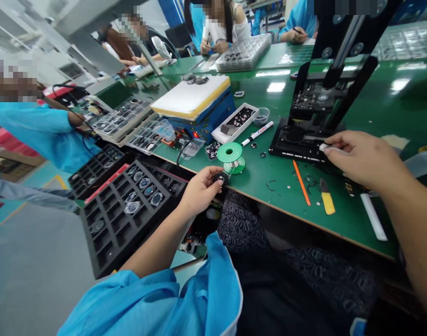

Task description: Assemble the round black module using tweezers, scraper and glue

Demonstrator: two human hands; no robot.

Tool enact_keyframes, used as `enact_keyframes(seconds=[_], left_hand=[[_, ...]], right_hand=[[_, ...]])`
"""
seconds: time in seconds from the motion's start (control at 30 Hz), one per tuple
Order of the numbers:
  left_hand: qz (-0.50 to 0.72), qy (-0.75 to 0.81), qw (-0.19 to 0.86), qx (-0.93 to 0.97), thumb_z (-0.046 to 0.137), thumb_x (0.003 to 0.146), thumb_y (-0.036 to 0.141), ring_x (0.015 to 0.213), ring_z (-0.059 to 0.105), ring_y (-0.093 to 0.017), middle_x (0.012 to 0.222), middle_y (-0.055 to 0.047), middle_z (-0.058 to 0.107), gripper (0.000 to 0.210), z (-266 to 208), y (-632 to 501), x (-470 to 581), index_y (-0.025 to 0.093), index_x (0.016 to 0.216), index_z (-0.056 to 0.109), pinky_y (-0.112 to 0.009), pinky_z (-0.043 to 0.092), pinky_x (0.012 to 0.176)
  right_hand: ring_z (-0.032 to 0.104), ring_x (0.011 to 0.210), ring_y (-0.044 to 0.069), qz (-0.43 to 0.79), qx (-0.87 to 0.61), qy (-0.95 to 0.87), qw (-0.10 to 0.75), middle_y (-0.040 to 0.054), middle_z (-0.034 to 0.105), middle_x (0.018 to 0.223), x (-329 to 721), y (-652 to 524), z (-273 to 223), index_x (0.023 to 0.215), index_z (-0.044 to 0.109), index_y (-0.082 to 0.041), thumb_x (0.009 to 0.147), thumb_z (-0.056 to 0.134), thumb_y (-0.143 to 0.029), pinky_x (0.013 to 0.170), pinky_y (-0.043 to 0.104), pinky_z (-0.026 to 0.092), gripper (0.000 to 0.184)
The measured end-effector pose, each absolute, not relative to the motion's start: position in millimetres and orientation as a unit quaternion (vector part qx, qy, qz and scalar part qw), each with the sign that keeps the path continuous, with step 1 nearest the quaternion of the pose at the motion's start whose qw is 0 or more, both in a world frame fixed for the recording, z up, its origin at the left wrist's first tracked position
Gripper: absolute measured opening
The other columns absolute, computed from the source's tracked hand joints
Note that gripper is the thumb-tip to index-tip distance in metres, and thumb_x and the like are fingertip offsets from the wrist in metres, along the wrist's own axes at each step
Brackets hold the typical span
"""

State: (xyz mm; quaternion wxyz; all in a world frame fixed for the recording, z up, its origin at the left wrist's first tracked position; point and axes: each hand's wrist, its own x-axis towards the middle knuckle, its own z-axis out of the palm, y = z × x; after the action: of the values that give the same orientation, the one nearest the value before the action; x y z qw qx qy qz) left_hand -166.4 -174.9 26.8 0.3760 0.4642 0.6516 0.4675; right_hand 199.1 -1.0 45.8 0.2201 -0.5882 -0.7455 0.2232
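In the head view my left hand [201, 189] is closed, thumb and fingers pinching a small black round part [220, 178] at the table's front edge. Just behind that part stands a green spool [229, 153] wound with thin silvery wire. My right hand [357, 156] is at the base of a black hand press [304, 135]. Its thumb and forefinger pinch a small white piece [323, 146] whose kind I cannot make out. An orange stick [301, 182] and a yellow-handled blade tool [327, 201] lie on the green tabletop, left of my right forearm.
Left of me, a black foam tray [120, 228] holds several round watch-like parts. A blue box [202, 119] with a white and yellow top stands behind the spool, near a paint marker [257, 133] and a white parts box [223, 134]. Co-workers sit across and to the left.
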Motion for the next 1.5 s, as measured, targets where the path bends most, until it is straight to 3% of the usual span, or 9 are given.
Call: enact_keyframes(seconds=[0.27,0.67,0.87,0.97,1.1,1.17,1.23,1.33,1.5], left_hand=[[0.517,0.670,0.302,0.439,0.086,0.077,0.030,0.077,0.066,-0.014,0.101,-0.004,0.072,0.049,38,-168,-197,0.017,0.119,0.065,-0.027,0.058,0.069],[0.536,0.704,0.212,0.416,0.083,0.080,0.033,0.066,0.065,-0.013,0.096,-0.004,0.073,0.049,47,-155,-233,0.016,0.123,0.067,-0.025,0.047,0.062],[0.474,0.753,0.194,0.413,0.078,0.085,0.036,0.067,0.066,-0.014,0.101,-0.007,0.076,0.043,11,-153,-243,0.015,0.120,0.066,-0.030,0.059,0.070],[0.425,0.787,0.146,0.422,0.071,0.091,0.035,0.072,0.066,-0.016,0.108,-0.009,0.078,0.044,1,-148,-249,0.014,0.130,0.068,-0.034,0.062,0.077],[0.341,0.813,0.064,0.467,0.065,0.096,0.030,0.102,0.075,-0.029,0.120,-0.015,0.080,0.044,2,-141,-251,0.013,0.135,0.073,-0.048,0.061,0.107],[0.303,0.815,0.022,0.494,0.063,0.097,0.028,0.129,0.072,-0.037,0.134,-0.021,0.078,0.042,4,-139,-248,0.012,0.133,0.075,-0.053,0.052,0.123],[0.271,0.815,-0.012,0.512,0.059,0.099,0.030,0.142,0.066,-0.041,0.142,-0.024,0.075,0.040,5,-139,-244,0.011,0.131,0.076,-0.055,0.049,0.127],[0.234,0.816,-0.048,0.527,0.059,0.099,0.036,0.133,0.069,-0.042,0.134,-0.023,0.076,0.037,8,-139,-240,0.014,0.123,0.077,-0.057,0.055,0.118],[0.234,0.798,-0.082,0.549,0.065,0.093,0.039,0.095,0.064,-0.029,0.092,-0.006,0.067,0.023,49,-128,-245,0.020,0.101,0.075,-0.053,0.058,0.108]], right_hand=[[0.068,0.084,0.024,0.216,-0.594,-0.747,0.205,0.0138,0.083,0.111,200,-1,48,0.117,0.081,-0.024,0.099,0.073,-0.036,0.082,0.045,0.051,0.024],[0.070,0.085,0.026,0.217,-0.591,-0.749,0.207,0.0144,0.083,0.107,198,-3,51,0.117,0.082,-0.023,0.099,0.071,-0.036,0.082,0.046,0.050,0.025],[0.069,0.085,0.025,0.189,-0.607,-0.746,0.199,0.0112,0.083,0.114,196,0,44,0.119,0.083,-0.025,0.097,0.071,-0.035,0.081,0.043,0.051,0.027],[0.069,0.084,0.025,0.195,-0.601,-0.748,0.204,0.0109,0.083,0.112,196,1,42,0.120,0.083,-0.024,0.097,0.070,-0.036,0.081,0.043,0.052,0.030],[0.070,0.088,0.028,0.205,-0.592,-0.753,0.200,0.0127,0.082,0.113,196,0,43,0.121,0.084,-0.024,0.096,0.069,-0.040,0.084,0.045,0.053,0.033],[0.071,0.091,0.030,0.202,-0.586,-0.759,0.198,0.0132,0.081,0.114,196,0,44,0.120,0.084,-0.023,0.096,0.069,-0.040,0.086,0.046,0.054,0.032],[0.072,0.093,0.031,0.196,-0.581,-0.765,0.198,0.0133,0.082,0.115,196,0,44,0.119,0.084,-0.023,0.096,0.069,-0.039,0.087,0.047,0.055,0.032],[0.073,0.093,0.032,0.184,-0.581,-0.768,0.199,0.0120,0.082,0.110,197,2,43,0.116,0.084,-0.024,0.095,0.069,-0.037,0.089,0.047,0.056,0.029],[0.074,0.103,0.033,0.164,-0.551,-0.788,0.221,0.0123,0.082,0.113,195,-1,43,0.116,0.083,-0.023,0.097,0.068,-0.029,0.094,0.047,0.057,0.025]])
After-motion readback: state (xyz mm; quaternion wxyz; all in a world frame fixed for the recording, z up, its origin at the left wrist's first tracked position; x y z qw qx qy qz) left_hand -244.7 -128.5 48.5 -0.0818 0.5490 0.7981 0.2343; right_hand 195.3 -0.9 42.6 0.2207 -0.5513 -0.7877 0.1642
